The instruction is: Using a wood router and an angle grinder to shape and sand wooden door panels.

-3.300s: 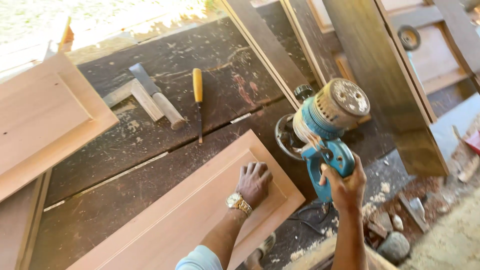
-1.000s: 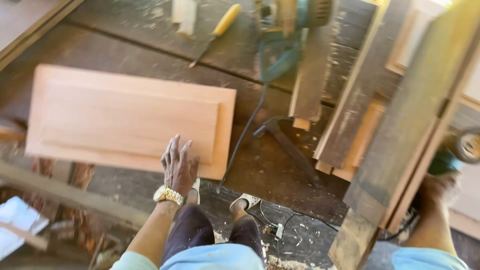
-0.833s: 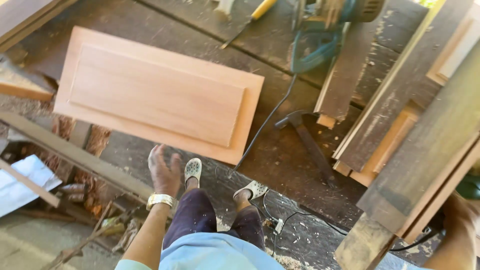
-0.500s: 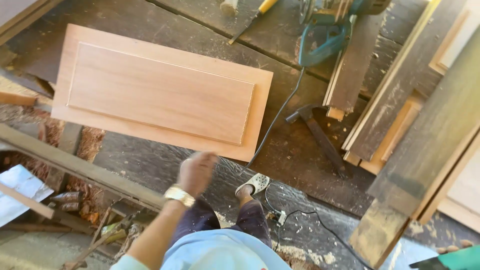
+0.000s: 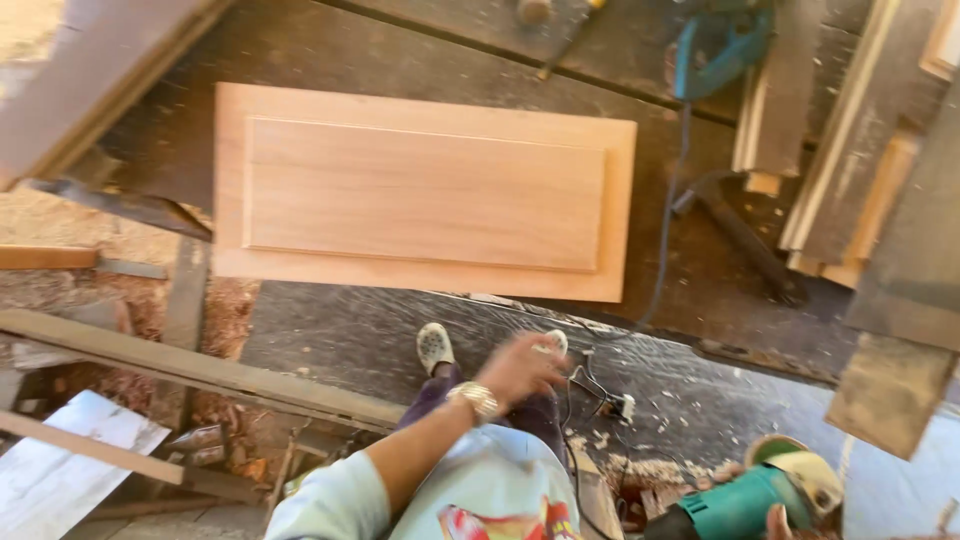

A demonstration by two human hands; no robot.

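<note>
Lower right: right hand (image 5: 778,522) barely visible, apparently grasping green power tool (image 5: 745,505). Left hand (image 5: 522,365) blurred mid-frame, empty, released. Wooden panel (image 5: 425,190) flat on desk (image 5: 690,270), upper centre. Best steadied by palm before applying tool; cord (image 5: 662,235) kept aside.

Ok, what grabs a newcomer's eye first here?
A pale raised-panel wooden door lying flat on the dark workbench, centre frame. Below it, the blurred left hand with a gold wristwatch hangs free, and a teal power tool sits at the bottom right corner.
</note>
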